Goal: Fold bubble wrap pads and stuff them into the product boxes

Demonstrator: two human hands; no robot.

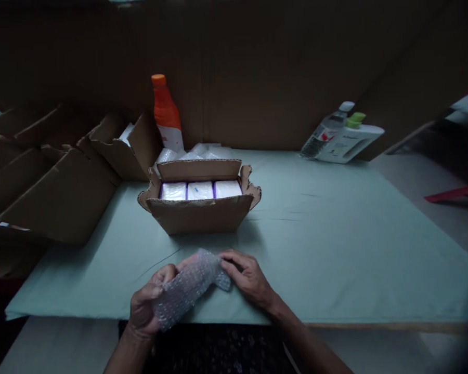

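Observation:
A piece of bubble wrap [189,285] is held over the table's front edge. My left hand [146,301] grips its left end, thumb on top. The fingers of my right hand [247,275] are closed on its right end. Whether anything lies inside the wrap, I cannot tell. Just beyond my hands stands an open cardboard box [198,215] with its flaps up. In it sit three white packs [200,190] side by side, with purple at their edges.
More open cardboard boxes [62,200] crowd the left side. Behind the middle box are loose bubble wrap [203,151] and an orange-and-white bottle [167,117]. A clear bottle [327,132] and a white jug with a green cap [353,143] lean at the back right of the pale green tabletop [335,234].

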